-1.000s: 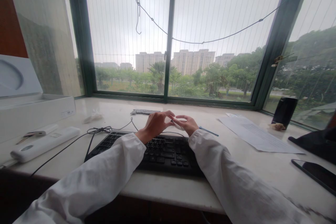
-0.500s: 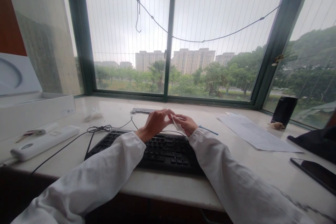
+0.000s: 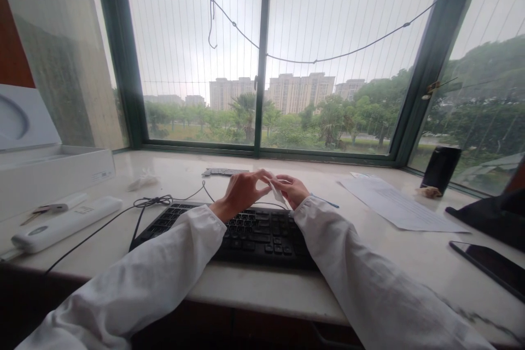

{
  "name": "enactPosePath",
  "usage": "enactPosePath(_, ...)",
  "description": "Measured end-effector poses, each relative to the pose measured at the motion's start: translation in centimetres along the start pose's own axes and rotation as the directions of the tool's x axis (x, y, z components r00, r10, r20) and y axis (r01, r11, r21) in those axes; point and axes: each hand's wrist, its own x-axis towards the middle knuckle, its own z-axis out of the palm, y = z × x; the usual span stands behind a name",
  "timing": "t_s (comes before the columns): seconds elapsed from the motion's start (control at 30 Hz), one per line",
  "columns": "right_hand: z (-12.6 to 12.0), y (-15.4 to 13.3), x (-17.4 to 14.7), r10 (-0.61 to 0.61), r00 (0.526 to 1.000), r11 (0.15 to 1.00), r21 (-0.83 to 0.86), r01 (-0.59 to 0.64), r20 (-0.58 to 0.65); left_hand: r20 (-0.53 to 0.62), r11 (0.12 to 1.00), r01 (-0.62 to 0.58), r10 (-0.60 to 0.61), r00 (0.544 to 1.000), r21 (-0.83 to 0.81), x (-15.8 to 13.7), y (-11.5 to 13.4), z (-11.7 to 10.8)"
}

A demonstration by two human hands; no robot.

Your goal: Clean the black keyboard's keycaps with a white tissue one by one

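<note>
My left hand point(image 3: 243, 191) and my right hand point(image 3: 290, 190) meet above the back edge of a black keyboard point(image 3: 262, 238). Between their fingertips is a thin white strip point(image 3: 277, 192), perhaps tissue or a small wrapper; I cannot tell which. The left thumb and fingers pinch its upper end, while the right fingers hold it along the side. Just behind the hands, a row of loose keycaps point(image 3: 225, 172) lies on the desk. A slim blue stick point(image 3: 326, 200) rests beside my right wrist.
At left are a white box point(image 3: 82, 167), a white power strip point(image 3: 68, 224), keys point(image 3: 36, 212), a crumpled clear wrapper point(image 3: 143, 180) and the tied keyboard cable point(image 3: 153, 201). On the right lie paper sheets point(image 3: 397, 205), a phone point(image 3: 488, 262) and a black upright object point(image 3: 441, 170).
The white strip has turned slightly between the fingers and shows more of its length. The hands stay in nearly the same place; the whole view has shifted a little.
</note>
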Motion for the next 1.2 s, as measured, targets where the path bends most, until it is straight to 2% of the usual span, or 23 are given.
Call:
enactPosePath(0.13,-0.1,0.0,0.0,-0.001,1.000,1.000,0.001,0.001,0.000,-0.018,1.000,-0.011,0.011,1.000,-0.008,0.0,0.1,-0.1)
enactPosePath(0.3,0.0,0.0,-0.1,0.010,0.996,0.998,0.060,-0.016,0.091,-0.025,0.999,-0.032,0.032,0.999,-0.004,0.0,0.1,-0.4)
enactPosePath(0.53,0.0,0.1,0.3,-0.036,0.999,0.999,0.009,0.036,-0.006,-0.034,1.000,-0.029,0.029,0.999,0.012,0.1,-0.1,0.0)
enactPosePath(0.67,-0.1,0.2,0.4,-0.031,0.999,0.997,0.065,0.033,-0.025,-0.032,1.000,-0.024,0.025,0.999,0.017,0.1,0.0,-0.2)
enactPosePath(0.73,-0.2,0.5,0.6,-0.060,0.998,0.998,0.036,0.060,-0.021,-0.021,1.000,-0.012,0.013,1.000,0.013,0.1,0.1,-0.3)
enactPosePath(0.87,-0.6,1.1,0.9,-0.150,0.989,0.984,-0.098,0.148,-0.013,0.014,0.998,0.025,-0.025,1.000,-0.056,0.1,0.0,-0.1)
enactPosePath(0.97,-0.7,1.3,0.9,-0.171,0.985,0.979,-0.111,0.169,-0.008,0.018,0.978,0.103,-0.101,0.995,-0.181,0.2,-0.3,0.3)
enactPosePath(1.07,-0.5,0.9,0.5,-0.251,0.968,0.960,-0.125,0.249,0.001,0.083,0.864,0.268,-0.257,0.963,-0.426,0.5,-0.6,0.8)
enactPosePath(1.13,-0.3,0.6,0.2,-0.315,0.949,0.939,-0.144,0.312,-0.001,0.194,0.710,0.400,-0.356,0.914,-0.580,0.7,-0.8,1.0)
enactPosePath(1.2,-0.1,0.4,0.1,-0.356,0.935,0.925,-0.144,0.351,-0.003,0.301,0.562,0.494,-0.405,0.864,-0.663,0.9,-0.9,1.0)
